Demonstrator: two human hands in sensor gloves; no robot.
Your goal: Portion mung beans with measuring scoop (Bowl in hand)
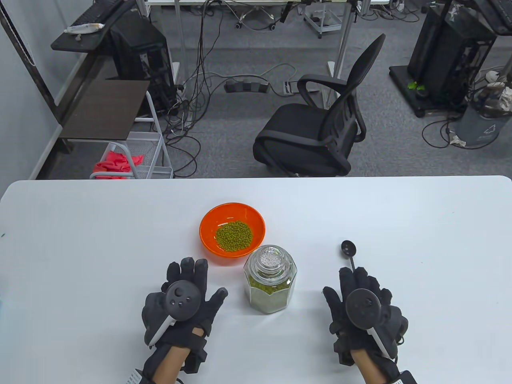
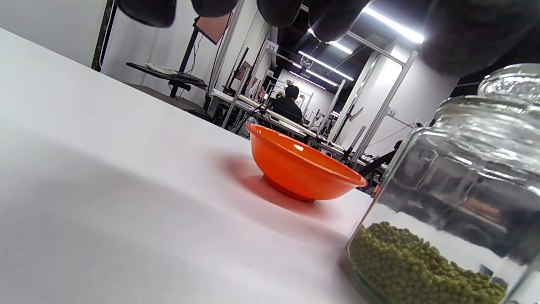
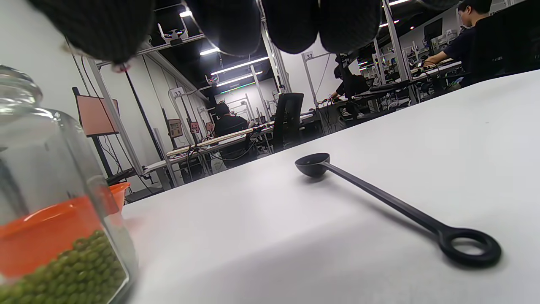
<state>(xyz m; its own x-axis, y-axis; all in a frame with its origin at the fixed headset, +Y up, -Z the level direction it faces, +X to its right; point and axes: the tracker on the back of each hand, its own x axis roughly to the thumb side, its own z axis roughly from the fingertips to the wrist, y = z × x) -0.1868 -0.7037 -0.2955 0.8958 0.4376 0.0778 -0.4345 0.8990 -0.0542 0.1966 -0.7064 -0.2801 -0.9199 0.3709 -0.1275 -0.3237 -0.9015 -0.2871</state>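
On the white table (image 1: pixel 400 216), an orange bowl (image 1: pixel 232 233) holds a small heap of green mung beans (image 1: pixel 234 235), touching a lidded glass jar (image 1: pixel 270 279) partly filled with more. Right of the jar lies a black long-handled scoop (image 1: pixel 349 251) with a ring end. Both the left hand (image 1: pixel 183 302) and right hand (image 1: pixel 362 310) hover spread and hold nothing.

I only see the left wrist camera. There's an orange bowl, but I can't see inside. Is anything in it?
Observer: Yes. The table view shows a small pile of green beans in the middle of the orange bowl.
Child: Where's the scoop?
Observer: The black scoop lies flat on the table, to the right of the jar.
Child: Is somebody holding it?
Observer: No. The right hand is just over the handle end, but the right wrist view shows the whole scoop free of fingers.
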